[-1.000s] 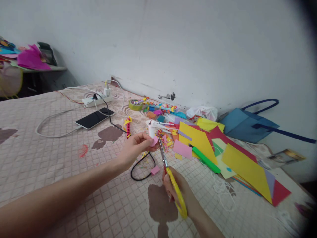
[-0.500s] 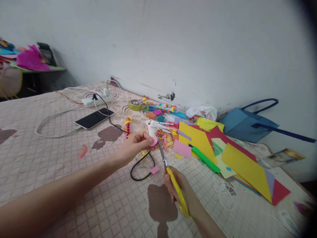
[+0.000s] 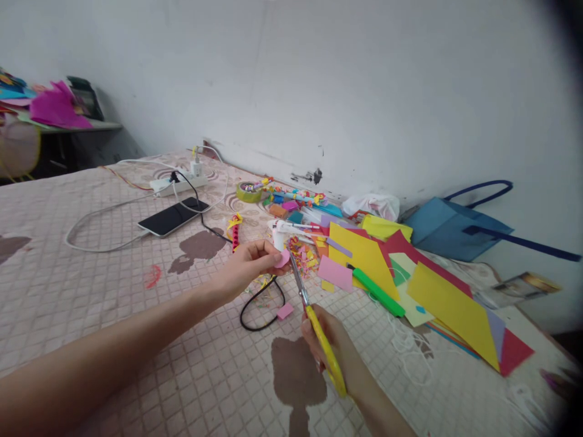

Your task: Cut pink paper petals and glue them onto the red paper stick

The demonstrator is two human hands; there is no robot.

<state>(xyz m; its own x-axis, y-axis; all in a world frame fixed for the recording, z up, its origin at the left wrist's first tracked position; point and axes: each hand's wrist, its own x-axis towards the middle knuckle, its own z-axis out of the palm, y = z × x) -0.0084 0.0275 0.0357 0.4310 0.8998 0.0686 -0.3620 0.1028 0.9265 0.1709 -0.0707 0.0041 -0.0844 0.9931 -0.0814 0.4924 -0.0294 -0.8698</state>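
Between thumb and fingertips, my left hand (image 3: 252,262) pinches a small pink paper piece (image 3: 283,258) with a rounded edge. My right hand (image 3: 330,340) is closed round yellow-handled scissors (image 3: 325,349), their metal blades pointing up and away from me. The blade tips are right beside the pink piece; whether they touch it I cannot tell. Under the hands lies a black cord loop (image 3: 262,328), with a small pink paper scrap (image 3: 285,311) at its edge. A hot glue gun (image 3: 285,229), white, lies just behind my left fingertips, partly hidden. Colourful paper clippings (image 3: 303,252) are scattered beside it.
Coloured paper sheets (image 3: 449,306), a green cutter (image 3: 378,292) and white string (image 3: 410,352) lie to the right. A blue bag (image 3: 455,227) leans by the wall. At left are a phone (image 3: 173,217) and a power strip (image 3: 177,183) with cables. Tape (image 3: 248,192) sits further back.
Almost nothing differs. My left fingers and the pink paper piece have shifted very slightly, and the scissors stay beside it.
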